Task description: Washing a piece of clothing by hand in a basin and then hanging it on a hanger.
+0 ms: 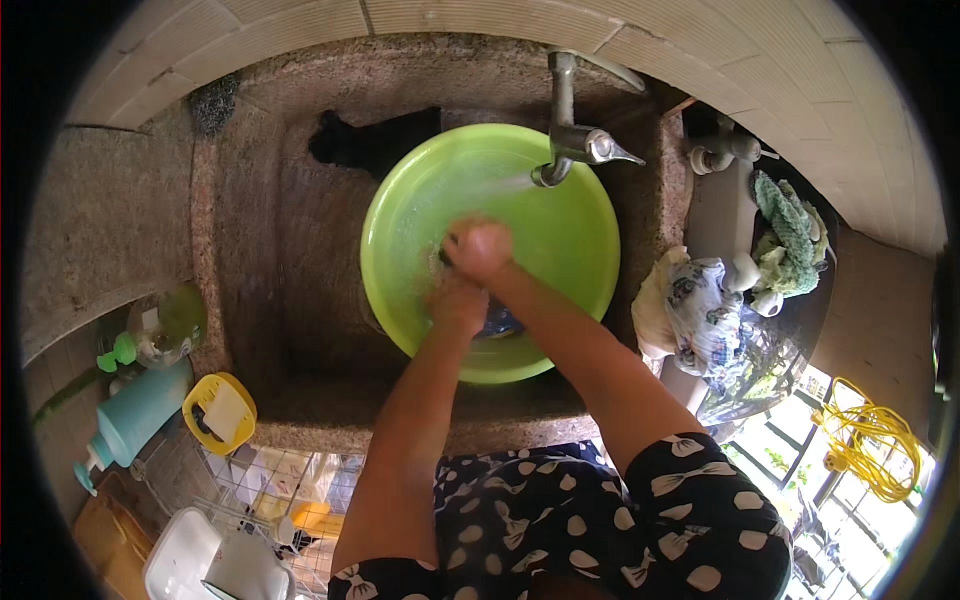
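Observation:
Both my hands are together inside a green plastic basin (555, 300), blurred by motion. My left hand (456, 301) is lower and touches my right hand (480, 246), which is curled just above it. A small dark piece, probably cloth, shows between them; which hand grips it I cannot tell. Dark blue patterned fabric (499, 321) lies in the basin beneath my wrists. Water streams leftward from the metal faucet (564, 142) over the basin. Black wet cloth (379, 141) lies in the stone sink (247, 247) behind the basin's left side.
A yellow soap dish (219, 414), a teal pump bottle (142, 412) and a clear bottle (165, 326) stand left of the sink. A scouring pad (214, 105) sits at the back left corner. Bunched cloths (701, 311) and a green cloth (791, 236) lie right. A yellow cord (874, 442) hangs far right.

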Motion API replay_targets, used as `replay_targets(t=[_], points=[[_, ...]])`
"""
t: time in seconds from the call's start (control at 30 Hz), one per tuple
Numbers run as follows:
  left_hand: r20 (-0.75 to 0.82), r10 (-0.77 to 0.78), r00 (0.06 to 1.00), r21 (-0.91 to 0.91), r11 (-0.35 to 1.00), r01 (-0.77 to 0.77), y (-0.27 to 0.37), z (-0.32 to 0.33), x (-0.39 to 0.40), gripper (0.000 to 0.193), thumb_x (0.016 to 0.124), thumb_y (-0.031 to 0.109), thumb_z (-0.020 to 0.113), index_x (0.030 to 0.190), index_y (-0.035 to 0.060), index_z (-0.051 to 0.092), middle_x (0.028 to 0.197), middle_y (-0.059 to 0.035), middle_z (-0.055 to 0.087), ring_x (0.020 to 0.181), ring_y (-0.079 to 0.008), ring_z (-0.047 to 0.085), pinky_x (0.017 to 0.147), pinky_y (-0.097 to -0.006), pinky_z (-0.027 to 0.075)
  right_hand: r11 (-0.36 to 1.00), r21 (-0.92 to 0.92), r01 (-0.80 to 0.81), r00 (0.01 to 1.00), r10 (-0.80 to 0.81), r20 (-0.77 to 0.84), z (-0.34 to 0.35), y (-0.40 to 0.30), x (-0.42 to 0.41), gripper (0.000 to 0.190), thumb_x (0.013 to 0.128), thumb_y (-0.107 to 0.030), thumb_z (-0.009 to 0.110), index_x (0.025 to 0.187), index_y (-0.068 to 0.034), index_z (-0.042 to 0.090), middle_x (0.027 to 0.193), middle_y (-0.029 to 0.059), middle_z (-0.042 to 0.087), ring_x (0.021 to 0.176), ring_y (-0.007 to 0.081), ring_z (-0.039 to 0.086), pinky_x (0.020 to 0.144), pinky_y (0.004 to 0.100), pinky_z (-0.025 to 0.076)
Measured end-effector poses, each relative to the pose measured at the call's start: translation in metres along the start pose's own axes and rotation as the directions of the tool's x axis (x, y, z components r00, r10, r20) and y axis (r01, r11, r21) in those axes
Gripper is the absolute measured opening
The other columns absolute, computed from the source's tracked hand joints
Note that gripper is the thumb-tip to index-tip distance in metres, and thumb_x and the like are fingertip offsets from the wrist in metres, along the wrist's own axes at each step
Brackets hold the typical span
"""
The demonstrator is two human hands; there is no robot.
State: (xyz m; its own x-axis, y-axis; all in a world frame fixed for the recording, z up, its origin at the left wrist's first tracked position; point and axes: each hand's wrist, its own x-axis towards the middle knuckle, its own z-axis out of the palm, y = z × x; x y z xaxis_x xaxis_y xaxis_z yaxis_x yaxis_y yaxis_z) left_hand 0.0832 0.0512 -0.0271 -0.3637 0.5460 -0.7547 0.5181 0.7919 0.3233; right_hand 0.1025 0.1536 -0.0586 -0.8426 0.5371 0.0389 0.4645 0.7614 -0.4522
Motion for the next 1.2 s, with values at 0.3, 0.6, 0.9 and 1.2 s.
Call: replay_targets(t=[0.3, 0.6, 0.9, 1.2], points=[[-0.301, 0.021, 0.953, 0.103, 0.995, 0.011, -0.044, 0.032, 0.008, 0.077, 0.092, 0.045, 0.052, 0.151, 0.006, 0.021, 0.16, -0.0129, 0.005, 0.147, -0.0327, 0.006, 0.115, -0.0564, 0.012, 0.984, 0.176, 0.003, 0.982, -0.036, 0.185, -0.032, -0.017, -0.03, 0.035, 0.073, -0.03, 0.068, 0.097, -0.005, 0.063, 0.109, 0.0202, 0.058, 0.107, 0.0379, 0.052, 0.087, 0.0533, 0.042], [-0.139, -0.042, 0.989, -0.151, 0.988, 0.021, -0.05, 0.039, 0.023, 0.079, 0.093, 0.048, 0.045, 0.151, 0.0038, 0.014, 0.159, -0.0131, 0.01, 0.148, -0.0309, 0.003, 0.115, -0.0579, 0.006, 0.986, 0.126, 0.104, 0.977, -0.125, 0.171, -0.015, -0.03, -0.032, 0.025, 0.072, -0.026, 0.068, 0.088, -0.007, 0.062, 0.091, 0.0131, 0.062, 0.088, 0.0366, 0.058, 0.077, 0.0448, 0.049], [-0.131, -0.047, 0.99, 0.258, 0.963, 0.08, -0.016, 0.008, -0.002, 0.089, 0.09, 0.044, 0.055, 0.153, 0.004, 0.007, 0.16, -0.0156, -0.001, 0.148, -0.0306, -0.003, 0.115, -0.0582, 0.009, 0.961, 0.035, -0.274, 0.953, 0.266, 0.146, -0.037, -0.006, 0.011, 0.032, 0.079, -0.025, 0.063, 0.106, -0.007, 0.06, 0.097, 0.0191, 0.063, 0.095, 0.0383, 0.058, 0.08, 0.0497, 0.047], [-0.391, 0.335, 0.858, 0.216, 0.939, -0.268, -0.112, 0.095, 0.049, 0.067, 0.093, 0.037, 0.048, 0.15, 0.0118, 0.025, 0.157, -0.0151, 0.02, 0.144, -0.0368, 0.016, 0.113, -0.0615, 0.011, 0.951, 0.309, 0.023, 0.992, -0.061, 0.113, -0.042, -0.087, -0.061, 0.012, 0.079, -0.022, 0.063, 0.086, -0.012, 0.066, 0.093, 0.0129, 0.06, 0.088, 0.037, 0.056, 0.076, 0.0474, 0.048]])
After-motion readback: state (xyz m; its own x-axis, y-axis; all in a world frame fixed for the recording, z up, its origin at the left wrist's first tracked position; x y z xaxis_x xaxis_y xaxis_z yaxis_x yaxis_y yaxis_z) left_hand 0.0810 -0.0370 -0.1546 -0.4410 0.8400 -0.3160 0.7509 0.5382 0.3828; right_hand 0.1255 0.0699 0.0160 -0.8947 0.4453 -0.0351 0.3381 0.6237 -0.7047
